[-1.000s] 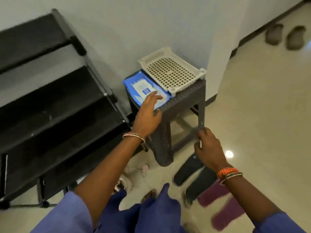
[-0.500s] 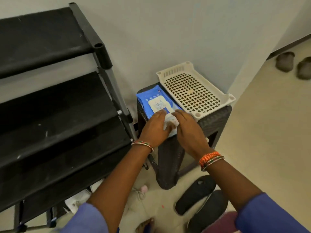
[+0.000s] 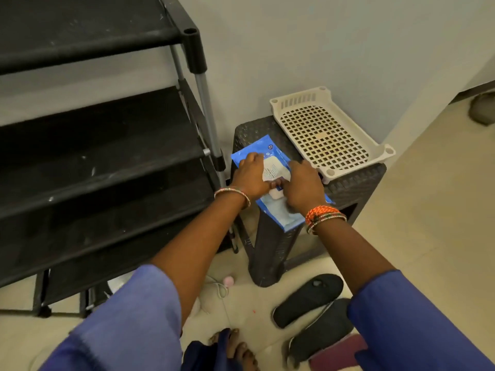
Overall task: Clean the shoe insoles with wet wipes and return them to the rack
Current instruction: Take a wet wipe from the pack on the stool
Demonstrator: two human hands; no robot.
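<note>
A black shoe rack (image 3: 101, 145) is seen left of the dark stool (image 3: 353, 188), its visible shelves bare. On the stool, a blue pack of wet wipes (image 3: 270, 207) is held down by the left hand (image 3: 250, 176), fingers curled on it, while its white flap is pinched by the right hand (image 3: 302, 187). A cream perforated tray (image 3: 332, 135) sits on the stool beside the pack, nothing in it. Two black insoles (image 3: 308, 298) lie on the floor below the stool.

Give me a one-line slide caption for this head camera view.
Both hands, left and right, work at a blue wipes pack on a dark stool beside the rack.
</note>
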